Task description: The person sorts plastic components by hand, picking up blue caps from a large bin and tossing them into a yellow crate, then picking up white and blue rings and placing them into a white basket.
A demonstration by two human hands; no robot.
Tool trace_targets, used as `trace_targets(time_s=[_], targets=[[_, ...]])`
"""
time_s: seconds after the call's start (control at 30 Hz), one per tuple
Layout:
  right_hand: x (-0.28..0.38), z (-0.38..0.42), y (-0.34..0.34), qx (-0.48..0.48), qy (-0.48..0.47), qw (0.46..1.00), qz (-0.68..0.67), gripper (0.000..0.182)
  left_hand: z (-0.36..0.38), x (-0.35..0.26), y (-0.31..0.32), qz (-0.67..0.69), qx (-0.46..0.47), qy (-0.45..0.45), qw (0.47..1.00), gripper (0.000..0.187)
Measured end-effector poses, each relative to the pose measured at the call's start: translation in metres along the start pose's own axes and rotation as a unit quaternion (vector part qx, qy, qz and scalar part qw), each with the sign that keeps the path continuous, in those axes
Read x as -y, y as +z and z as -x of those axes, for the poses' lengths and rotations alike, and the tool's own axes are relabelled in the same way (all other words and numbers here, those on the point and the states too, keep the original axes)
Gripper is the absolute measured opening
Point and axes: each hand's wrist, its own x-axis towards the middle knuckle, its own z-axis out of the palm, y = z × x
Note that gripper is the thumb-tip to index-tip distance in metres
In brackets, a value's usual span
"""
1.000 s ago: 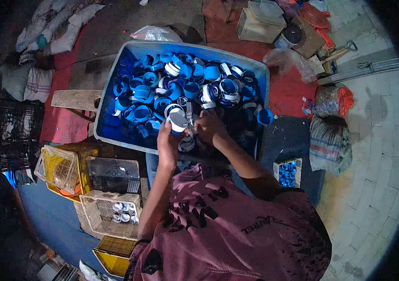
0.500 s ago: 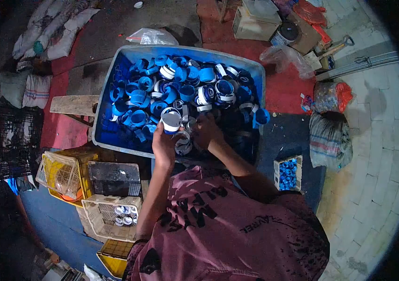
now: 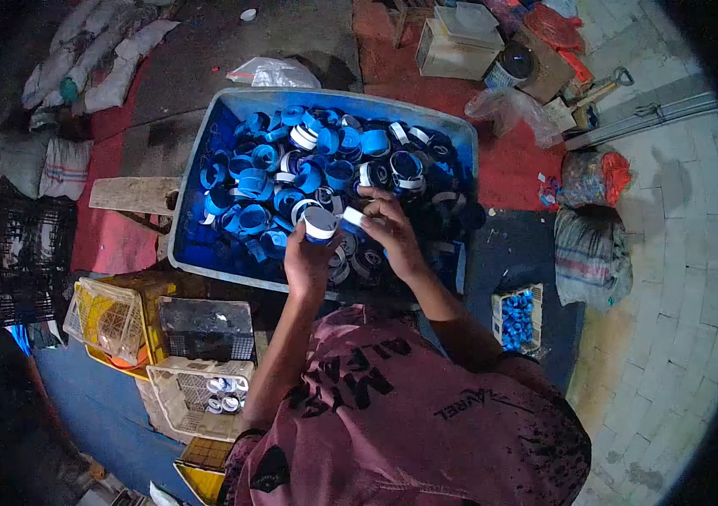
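Note:
My left hand [image 3: 307, 268] is closed around a white-and-blue cap [image 3: 319, 223], its flat white face turned up. Just to the right, my right hand [image 3: 396, 234] pinches a smaller white piece that looks like a cap [image 3: 353, 216], close beside the first one. Both hands hover over the near side of a large blue tub [image 3: 187, 211]. Blue and white round caps and rings [image 3: 253, 182] lie heaped inside it, with the near right part in shadow.
To the left stand a yellow crate [image 3: 156, 295], a dark crate [image 3: 207, 325] and a cream basket [image 3: 178, 396] holding white caps. A small basket [image 3: 536, 337] of blue pieces sits at right, near a woven sack [image 3: 593, 253]. A wooden plank [image 3: 131, 194] juts out beside the tub.
My right hand has come up from the heap, now showing a white cap in its fingers. My left hand has shifted slightly right and toward me, keeping its cap.

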Motion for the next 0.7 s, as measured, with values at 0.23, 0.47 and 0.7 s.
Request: trace_targets(time_s=[0.23,0.47,0.7], targets=[[0.029,0.015,0.033,0.081,-0.187,0.943,0.263,0.028,0.014,-0.007,0.020,0.105,-0.001,-0.005,0.994,0.061],[0.035,0.030,0.034,0.119,-0.180,0.970,0.115,0.029,0.016,-0.010,0.010,0.084,-0.091,0.041,0.991,0.056],[-0.052,0.010,-0.007,0.027,-0.121,0.880,0.459,0.025,0.027,-0.014,0.006,0.073,-0.137,0.096,0.983,0.056]])
